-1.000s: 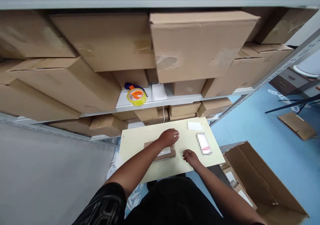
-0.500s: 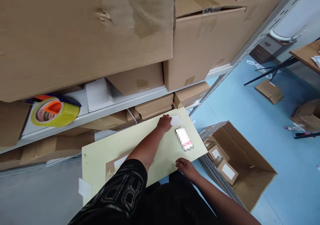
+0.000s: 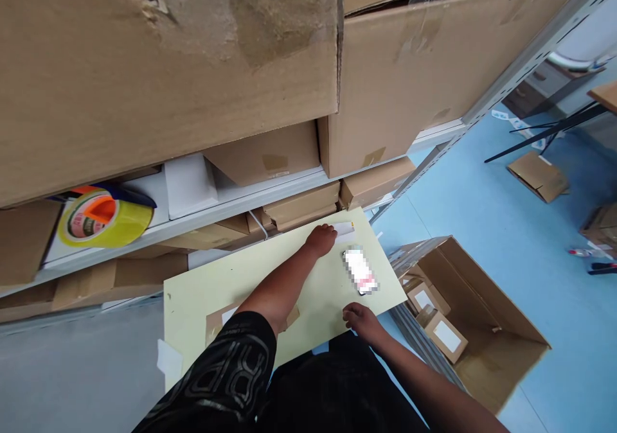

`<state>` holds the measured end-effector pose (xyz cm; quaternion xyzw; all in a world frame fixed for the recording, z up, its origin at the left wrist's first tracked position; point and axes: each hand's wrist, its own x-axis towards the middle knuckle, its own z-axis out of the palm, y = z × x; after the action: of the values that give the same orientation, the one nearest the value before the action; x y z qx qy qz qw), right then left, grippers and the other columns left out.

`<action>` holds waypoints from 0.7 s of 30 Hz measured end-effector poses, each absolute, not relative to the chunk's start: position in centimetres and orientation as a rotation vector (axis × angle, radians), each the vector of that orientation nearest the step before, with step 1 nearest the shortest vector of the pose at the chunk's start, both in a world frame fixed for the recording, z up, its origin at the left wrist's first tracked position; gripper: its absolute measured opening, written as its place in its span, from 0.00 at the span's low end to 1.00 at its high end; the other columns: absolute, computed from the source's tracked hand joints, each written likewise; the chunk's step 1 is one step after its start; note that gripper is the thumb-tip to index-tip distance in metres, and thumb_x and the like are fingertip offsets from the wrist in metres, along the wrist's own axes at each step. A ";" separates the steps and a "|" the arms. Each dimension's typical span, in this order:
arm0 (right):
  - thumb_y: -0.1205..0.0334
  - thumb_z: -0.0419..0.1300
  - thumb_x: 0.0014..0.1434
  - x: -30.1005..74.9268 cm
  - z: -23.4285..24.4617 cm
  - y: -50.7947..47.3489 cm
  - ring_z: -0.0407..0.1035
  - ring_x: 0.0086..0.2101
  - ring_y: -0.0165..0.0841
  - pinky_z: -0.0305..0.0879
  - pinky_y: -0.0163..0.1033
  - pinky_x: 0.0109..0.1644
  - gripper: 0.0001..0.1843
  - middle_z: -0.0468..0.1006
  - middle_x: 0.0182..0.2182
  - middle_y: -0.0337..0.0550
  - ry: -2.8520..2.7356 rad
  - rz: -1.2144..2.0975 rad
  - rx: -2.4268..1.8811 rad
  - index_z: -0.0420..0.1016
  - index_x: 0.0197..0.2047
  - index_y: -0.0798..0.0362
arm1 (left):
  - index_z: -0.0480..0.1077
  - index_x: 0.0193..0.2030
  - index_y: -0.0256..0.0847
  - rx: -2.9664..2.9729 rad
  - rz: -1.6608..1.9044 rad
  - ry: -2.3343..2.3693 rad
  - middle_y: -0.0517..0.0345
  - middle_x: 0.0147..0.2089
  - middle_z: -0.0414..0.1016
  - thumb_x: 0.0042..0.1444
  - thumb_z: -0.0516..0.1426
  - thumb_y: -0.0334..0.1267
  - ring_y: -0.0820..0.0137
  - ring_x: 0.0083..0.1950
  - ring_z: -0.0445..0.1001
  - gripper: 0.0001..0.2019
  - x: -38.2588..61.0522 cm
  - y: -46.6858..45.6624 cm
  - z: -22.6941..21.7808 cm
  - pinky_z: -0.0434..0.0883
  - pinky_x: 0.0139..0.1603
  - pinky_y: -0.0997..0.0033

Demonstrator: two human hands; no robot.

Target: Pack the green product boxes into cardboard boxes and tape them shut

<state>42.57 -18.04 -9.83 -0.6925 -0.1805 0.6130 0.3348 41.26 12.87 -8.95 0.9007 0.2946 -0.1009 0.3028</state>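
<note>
My left hand point(image 3: 322, 241) reaches across the pale yellow board point(image 3: 193, 286), its fingers closed on the left end of a white paper slip point(image 3: 344, 229) near the far edge. Just below that slip lies a phone point(image 3: 360, 270), its screen blurred out. At the board's near edge is my right hand point(image 3: 361, 321), fingers curled in and nothing visible in them. Partly covered by my left forearm, a flat cardboard piece point(image 3: 214, 324) with a white label rests on the board. Another white paper point(image 3: 169, 358) sticks out over the left edge.
Shelves with large cardboard boxes point(image 3: 193, 54) rise in front. Yellow tape point(image 3: 106, 218) sits on the shelf at left, beside a white box point(image 3: 190, 185). To the right, an open carton point(image 3: 501, 317) holds small labelled boxes point(image 3: 446, 336). A metal upright point(image 3: 511, 86) stands beyond.
The view has shifted a little, so the board and carton appear farther right. My left hand and the white slip have turned slightly. My right hand stays by the near edge.
</note>
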 end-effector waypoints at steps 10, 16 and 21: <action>0.51 0.59 0.57 43.6 -7.6 -15.0 0.76 0.34 0.37 0.66 0.39 0.38 0.13 0.80 0.33 0.42 -0.501 1.545 -1.797 0.77 0.40 0.50 | 0.71 0.37 0.41 1.869 -0.043 1.360 0.47 0.43 0.77 0.57 0.58 0.35 0.57 0.46 0.76 0.03 39.0 10.7 -7.4 0.71 0.45 0.61; 0.52 0.56 0.64 46.7 -5.6 -10.0 0.76 0.39 0.40 0.67 0.42 0.44 0.14 0.82 0.36 0.44 -0.900 1.248 -1.970 0.79 0.42 0.49 | 0.67 0.54 0.42 1.461 0.162 1.351 0.50 0.51 0.79 0.63 0.55 0.42 0.66 0.48 0.79 0.14 34.7 8.8 -5.2 0.75 0.43 0.69; 0.61 0.51 0.67 49.0 -4.8 -2.4 0.69 0.55 0.45 0.65 0.46 0.58 0.23 0.77 0.57 0.56 -1.464 0.731 -2.187 0.75 0.62 0.56 | 0.66 0.57 0.45 1.081 0.375 1.165 0.46 0.61 0.73 0.63 0.57 0.54 0.63 0.55 0.77 0.21 33.6 10.1 -2.6 0.78 0.43 0.67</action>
<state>48.99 -2.41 -4.77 -0.7840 -0.5247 0.2619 0.2036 33.58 10.11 -2.57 0.4823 0.5200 0.1675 0.6847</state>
